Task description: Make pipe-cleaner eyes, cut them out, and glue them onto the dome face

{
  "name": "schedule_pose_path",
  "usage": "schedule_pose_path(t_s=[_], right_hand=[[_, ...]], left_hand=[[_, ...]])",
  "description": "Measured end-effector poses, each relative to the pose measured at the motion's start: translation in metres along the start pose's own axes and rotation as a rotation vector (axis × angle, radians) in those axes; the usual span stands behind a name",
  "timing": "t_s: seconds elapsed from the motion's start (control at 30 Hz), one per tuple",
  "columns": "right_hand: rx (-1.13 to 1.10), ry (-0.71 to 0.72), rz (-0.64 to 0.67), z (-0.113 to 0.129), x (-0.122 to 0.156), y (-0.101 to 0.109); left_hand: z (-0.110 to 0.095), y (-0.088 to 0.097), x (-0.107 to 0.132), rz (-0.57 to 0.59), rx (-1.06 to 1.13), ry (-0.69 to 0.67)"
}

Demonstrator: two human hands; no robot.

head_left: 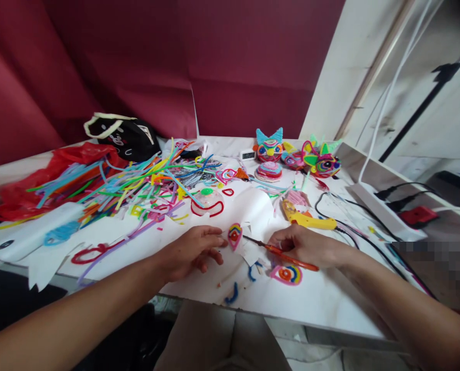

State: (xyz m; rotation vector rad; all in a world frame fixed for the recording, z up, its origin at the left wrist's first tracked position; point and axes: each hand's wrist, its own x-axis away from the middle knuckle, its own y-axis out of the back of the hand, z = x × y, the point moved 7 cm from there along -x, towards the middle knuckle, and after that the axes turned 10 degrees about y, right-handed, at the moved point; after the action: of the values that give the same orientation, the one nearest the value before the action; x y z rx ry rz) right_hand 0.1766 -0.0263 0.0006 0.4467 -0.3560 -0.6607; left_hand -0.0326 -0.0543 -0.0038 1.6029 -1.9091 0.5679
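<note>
Left hand (191,251) at coiled teardrop piece (235,235), right hand (305,246) clamped on orange scissors (287,257).
Teardrop piece on white tabletop (330,304) near front edge, between both hands, scissor tips just beside its right side. Left fingertips touching its left edge; gripping or only resting, cannot tell. Yellow glue gun (309,221) just behind right hand, rainbow oval piece (287,274) just in front, pipe-cleaner pile (137,180) well behind left hand.

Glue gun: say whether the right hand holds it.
No: the right hand grips orange scissors; the glue gun lies on the table.
</note>
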Motion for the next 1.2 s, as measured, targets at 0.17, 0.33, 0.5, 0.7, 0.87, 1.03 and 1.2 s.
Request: schedule_pose_path(t_s=[0.17, 0.33, 0.5, 0.7, 0.87, 1.03, 1.2], right_hand=[[-0.29, -0.05, -0.014, -0.001, -0.001, -0.005], [-0.379, -0.064, -0.045, 0.0, 0.0, -0.005], [-0.427, -0.071, -0.055, 0.003, 0.001, -0.006], [-0.474, -0.067, -0.059, 0.005, 0.001, -0.008], [-0.45, -0.06, -0.051, 0.001, 0.002, -0.011], [-0.413, -0.048, -0.035, -0.001, 0.003, -0.013], [-0.308, -0.008, -0.042, -0.003, 0.007, -0.007]], left_hand=[[0.004, 0.001, -0.009, 0.026, 0.018, 0.006], [0.002, 0.0, -0.015, 0.055, 0.055, 0.005], [0.001, -0.004, -0.017, 0.06, 0.127, 0.047], [-0.008, -0.002, -0.018, -0.069, 0.147, -0.093], [-0.016, -0.001, -0.015, -0.153, 0.153, -0.146], [-0.018, -0.002, -0.017, -0.159, 0.2, -0.17], [-0.014, -0.002, -0.02, -0.163, 0.268, -0.166]])
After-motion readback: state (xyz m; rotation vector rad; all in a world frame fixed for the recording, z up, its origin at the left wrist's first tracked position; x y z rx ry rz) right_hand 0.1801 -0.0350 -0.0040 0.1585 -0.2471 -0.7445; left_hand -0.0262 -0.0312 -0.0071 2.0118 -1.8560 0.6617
